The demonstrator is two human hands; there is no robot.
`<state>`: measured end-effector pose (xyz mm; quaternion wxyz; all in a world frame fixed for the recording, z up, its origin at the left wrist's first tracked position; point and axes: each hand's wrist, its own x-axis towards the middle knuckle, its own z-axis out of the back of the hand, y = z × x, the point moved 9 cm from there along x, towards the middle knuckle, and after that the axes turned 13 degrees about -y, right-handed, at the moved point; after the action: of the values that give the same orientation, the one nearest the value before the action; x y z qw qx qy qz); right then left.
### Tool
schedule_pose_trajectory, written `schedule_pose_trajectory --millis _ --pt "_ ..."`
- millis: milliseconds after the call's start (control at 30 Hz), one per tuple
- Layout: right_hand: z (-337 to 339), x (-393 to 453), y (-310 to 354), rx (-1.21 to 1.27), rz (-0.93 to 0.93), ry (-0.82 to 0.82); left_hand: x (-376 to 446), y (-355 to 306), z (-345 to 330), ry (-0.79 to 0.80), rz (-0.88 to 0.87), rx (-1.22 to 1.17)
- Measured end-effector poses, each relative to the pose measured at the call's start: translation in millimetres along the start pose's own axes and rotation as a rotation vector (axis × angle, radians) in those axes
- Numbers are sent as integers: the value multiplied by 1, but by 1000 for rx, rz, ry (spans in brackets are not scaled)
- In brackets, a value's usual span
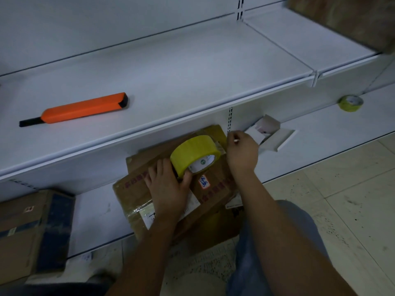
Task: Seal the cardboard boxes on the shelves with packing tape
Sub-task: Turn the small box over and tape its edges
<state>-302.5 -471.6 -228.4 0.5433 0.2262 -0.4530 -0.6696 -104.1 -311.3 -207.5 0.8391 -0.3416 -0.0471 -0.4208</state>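
Fingers [159, 167] of the left hand [168, 189] are being curled round the yellow tape roll [195, 153], thumb hooked into its core, while the right hand [242, 150] is being held pinched at the far edge of the cardboard box [136, 189].

The roll is being held on edge on top of the box, which is lying on the lowest shelf [96, 212], partly under the shelf above. Whether a strip is being drawn between roll and right fingertips cannot be told; the tape looks clear and the light is dim. The taping of the top seam appears to be under way. Next, the strip would probably need to be pulled taut, pressed flat along the flaps and cut; the orange cutter [81, 108] is lying on the upper shelf [192, 71], within reach. A second tape roll [350, 102] is sitting well apart to the right.
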Motion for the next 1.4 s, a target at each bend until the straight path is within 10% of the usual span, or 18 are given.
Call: schedule_pose_trajectory --millis 133,333,700,900,1400 --pt "-45 -17 -9 -186 78 387 6 -4 -9 67 -14 -18" --pt "-41 -18 5 -306 167 337 13 2 42 77 46 -276" --pt "-20 -29 17 -362 237 317 -15 40 152 212 -820 408" --pt "-20 -31 18 -362 244 310 -19 119 140 427 -746 858" --pt "-45 -22 34 -556 374 245 -58 148 92 316 -506 639"
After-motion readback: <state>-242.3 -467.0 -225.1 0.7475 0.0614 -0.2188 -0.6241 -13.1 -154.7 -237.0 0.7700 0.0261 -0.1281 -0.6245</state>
